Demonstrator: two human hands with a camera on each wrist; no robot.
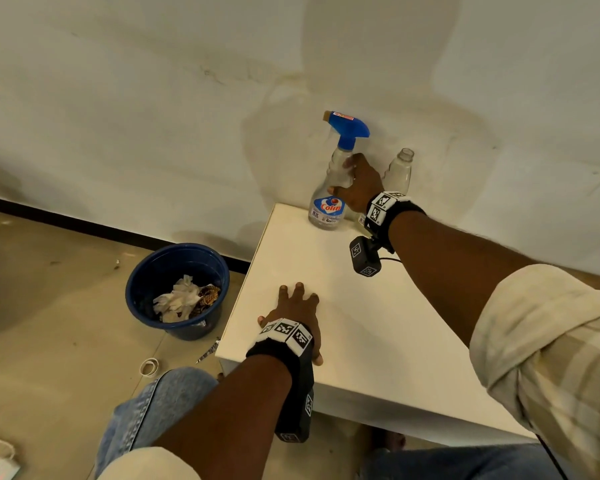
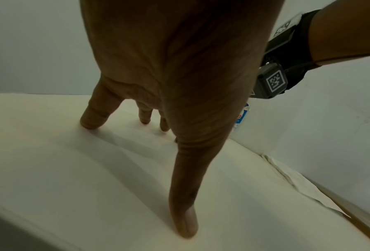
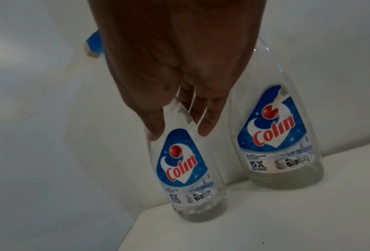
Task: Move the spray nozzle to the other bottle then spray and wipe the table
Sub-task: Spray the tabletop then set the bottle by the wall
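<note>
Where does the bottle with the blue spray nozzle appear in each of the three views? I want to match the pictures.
Head: the nozzle bottle stands upright at the table's far left corner, held by the right hand.
Left wrist: only a blue label sliver at centre right, behind the left hand; which bottle, I cannot tell.
Right wrist: lower centre, left of the open bottle.
Shared landmark: the white table.

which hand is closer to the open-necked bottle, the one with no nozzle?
Right. The right hand grips the nozzle bottle directly beside the open bottle. The left hand rests flat on the table near its front edge, well away.
</note>
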